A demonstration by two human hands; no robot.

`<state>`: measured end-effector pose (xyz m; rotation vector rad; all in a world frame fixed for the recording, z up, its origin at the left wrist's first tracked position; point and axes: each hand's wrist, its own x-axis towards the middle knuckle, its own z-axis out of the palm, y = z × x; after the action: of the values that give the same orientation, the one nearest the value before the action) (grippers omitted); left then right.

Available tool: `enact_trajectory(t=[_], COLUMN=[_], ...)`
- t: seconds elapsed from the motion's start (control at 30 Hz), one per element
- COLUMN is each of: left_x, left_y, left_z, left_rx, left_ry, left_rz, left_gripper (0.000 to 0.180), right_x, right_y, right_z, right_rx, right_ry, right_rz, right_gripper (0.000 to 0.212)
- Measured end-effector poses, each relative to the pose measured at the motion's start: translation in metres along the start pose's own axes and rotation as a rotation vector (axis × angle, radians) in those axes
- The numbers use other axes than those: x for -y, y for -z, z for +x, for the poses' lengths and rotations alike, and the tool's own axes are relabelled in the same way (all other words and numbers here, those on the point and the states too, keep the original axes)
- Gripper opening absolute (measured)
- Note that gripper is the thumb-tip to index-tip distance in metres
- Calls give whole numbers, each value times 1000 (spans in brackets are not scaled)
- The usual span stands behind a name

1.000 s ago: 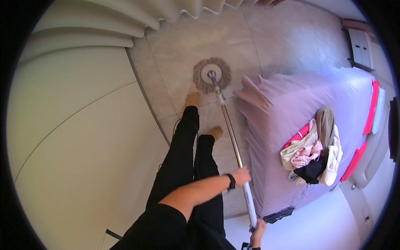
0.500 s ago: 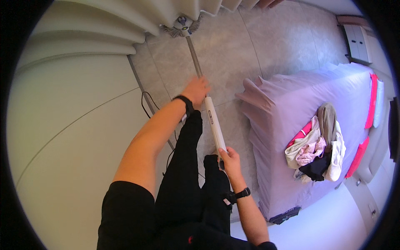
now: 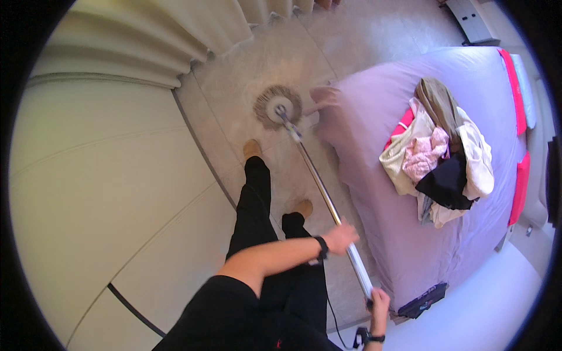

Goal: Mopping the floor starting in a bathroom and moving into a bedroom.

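Note:
A mop point(image 3: 319, 182) with a long silver and white pole slants across the floor. Its round grey-brown fringed head point(image 3: 261, 111) lies spread on the tiles, near the hanging corner of the bed sheet. My left hand point(image 3: 341, 237) is closed around the pole about two thirds of the way up from the head. Lower in view, by the bed's near side, my right hand point(image 3: 379, 300) grips the pole's top end. Both wrists wear black bands.
The bed point(image 3: 363, 134) with its lilac sheet stands on the right, bearing a heap of clothes point(image 3: 430, 155). Beige curtains point(image 3: 199, 29) hang at the far left above a pale panelled surface point(image 3: 99, 175). A dark cable point(image 3: 335, 316) hangs near my right leg.
The mop's head has come away from the curtain, nearer to me and slightly right, and now lies flat. Both hands have moved right and nearer to my body with the pole.

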<state>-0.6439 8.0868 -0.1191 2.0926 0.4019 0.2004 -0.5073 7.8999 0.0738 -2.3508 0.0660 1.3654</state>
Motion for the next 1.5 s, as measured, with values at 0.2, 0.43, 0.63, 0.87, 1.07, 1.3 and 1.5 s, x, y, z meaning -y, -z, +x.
enact_trajectory(t=[0.2, 0.43, 0.63, 0.87, 1.07, 1.3, 1.5], left_x=[-162, -140, -76, 110, 291, 354, 283], left_y=[-130, -105, -10, 116, 293, 383, 286], left_z=[13, 14, 7, -27, -71, -147, -163], left_rx=[499, 669, 435, -110, -209, -64, -196], left_ry=[-58, 71, 266, 364, 493, 690, 570], left_rz=[-119, -337, -444, -316, -87, 86, 381], left_gripper=[16, 29, 37, 22, 29, 18, 65], right_x=[-55, -107, -18, 98, 241, 242, 190], right_y=[107, 130, 56, -119, -336, -434, -396], right_z=[-106, -94, -85, 14, 71, 56, 38], right_rx=[-418, -452, -385, -240, 284, 445, 504], right_ry=[-96, -157, -118, 96, 238, 249, 189], right_rz=[33, -23, -126, 84, -57, -159, -59], right_gripper=[27, 27, 26, 20, 19, 24, 28])
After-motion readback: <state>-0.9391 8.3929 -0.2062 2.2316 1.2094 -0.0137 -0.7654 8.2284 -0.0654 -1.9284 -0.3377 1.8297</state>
